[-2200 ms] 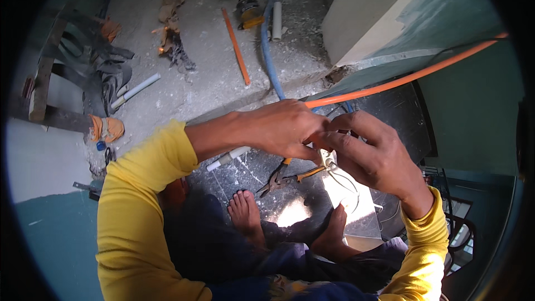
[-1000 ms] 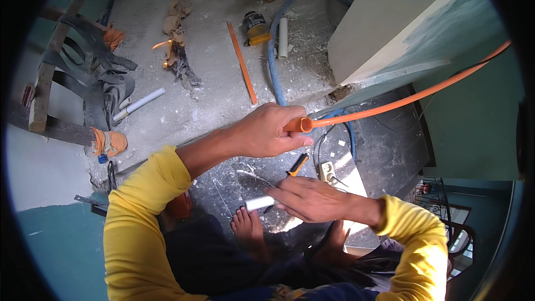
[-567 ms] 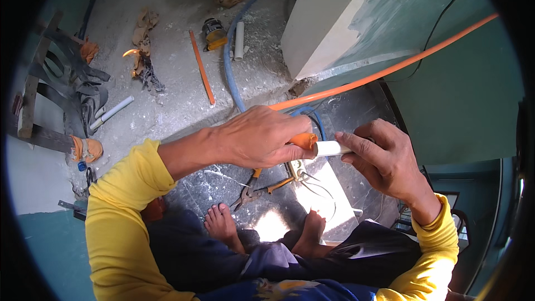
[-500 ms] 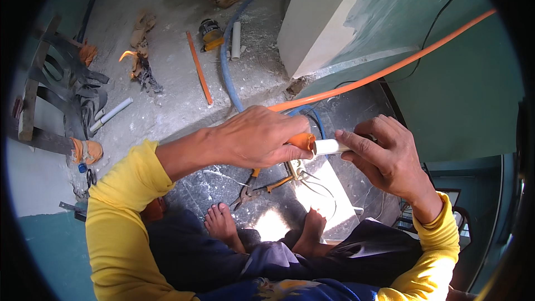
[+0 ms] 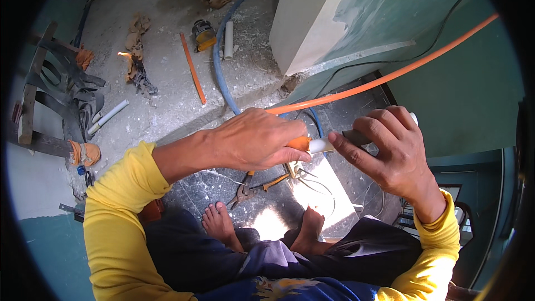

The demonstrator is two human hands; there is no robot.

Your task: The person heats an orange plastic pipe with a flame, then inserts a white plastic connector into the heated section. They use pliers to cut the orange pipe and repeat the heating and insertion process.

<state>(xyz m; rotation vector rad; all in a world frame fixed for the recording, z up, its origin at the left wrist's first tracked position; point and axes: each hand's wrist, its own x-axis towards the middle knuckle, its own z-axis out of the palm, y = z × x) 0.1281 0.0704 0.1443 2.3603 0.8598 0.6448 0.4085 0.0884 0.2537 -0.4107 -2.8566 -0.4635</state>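
Note:
My left hand (image 5: 251,140) is closed round the end of an orange flexible pipe (image 5: 390,82), which sweeps down from the upper right and passes behind that hand. A short orange end (image 5: 301,144) pokes out by the thumb. Against it sits a white plastic pipe (image 5: 320,145); I cannot tell how far one goes into the other. My right hand (image 5: 393,153) grips this white pipe, its index finger lying along it, and the pipe's other end shows above the knuckles. Below my hands, snips (image 5: 243,194) with orange handles lie on the dark floor.
A blue hose (image 5: 218,67) curves over the rough concrete step. Charred cardboard with a small flame (image 5: 126,56) lies at left. Nearby are an orange strip (image 5: 193,69), white pipe pieces (image 5: 228,40) and a strapped wooden frame (image 5: 37,83). A wall corner (image 5: 304,22) juts out ahead.
My right hand has turned a little and its index finger reaches further along the white pipe, whose other end now shows past that hand. The left hand keeps its hold.

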